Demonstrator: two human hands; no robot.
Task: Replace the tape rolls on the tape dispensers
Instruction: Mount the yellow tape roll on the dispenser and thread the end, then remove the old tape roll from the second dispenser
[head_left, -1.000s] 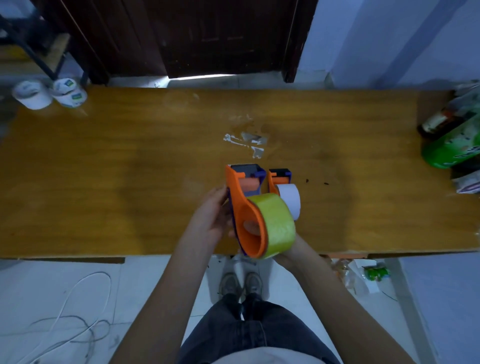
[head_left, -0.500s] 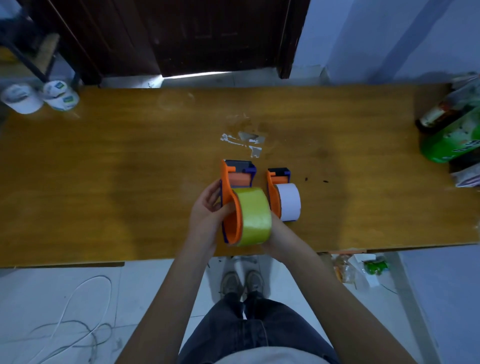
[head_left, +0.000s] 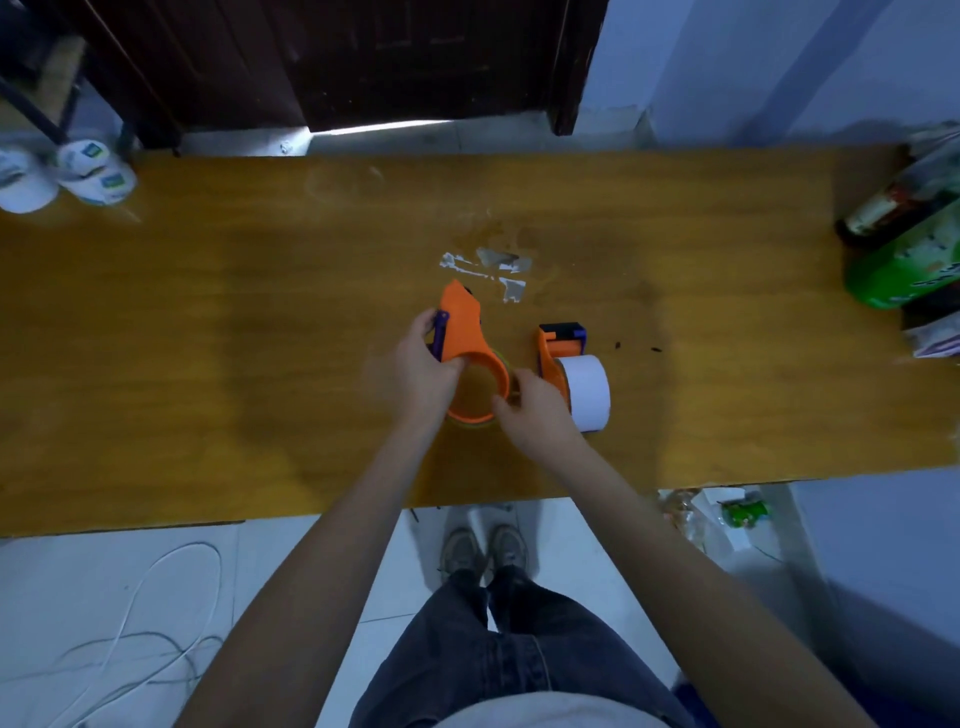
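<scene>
1. The wooden table (head_left: 208, 322) was seen to span the frame from left to right; scraps of white residue (head_left: 488, 270) were stuck to it just above the centre.
2. At the right edge, a green bottle (head_left: 904, 260) and a dark bottle (head_left: 872, 213) were found lying among wrappers; at the upper left, white paper cups (head_left: 88, 176) were set upside down; none of these was judged to bear on the step.
3. At the centre, the orange dispenser (head_left: 465, 338) was held laid over on its side, its ring uppermost, with a yellowish tape roll (head_left: 470, 423) only glimpsed as a thin edge beneath the ring's lower rim; whether the roll was fully seated could not be told.
4. Just to its right, apart from it, a second orange dispenser (head_left: 553, 353) was stood on the table with a white tape roll (head_left: 587, 392) mounted on it.
5. The left hand (head_left: 421, 369) was clamped on the first dispenser, thumb hooked over the ring and fingers round the purple handle (head_left: 440, 338); the right hand (head_left: 530, 405) was curled at the ring's right edge, seemingly pinching at the roll, though what lay between its fingertips could not be made out.
6. The step was judged to be working the roll on or off its hub; it would be done well if the frame were kept steady by the left hand; the roll should be eased squarely along the hub, not levered at one edge, lest it jam.
</scene>
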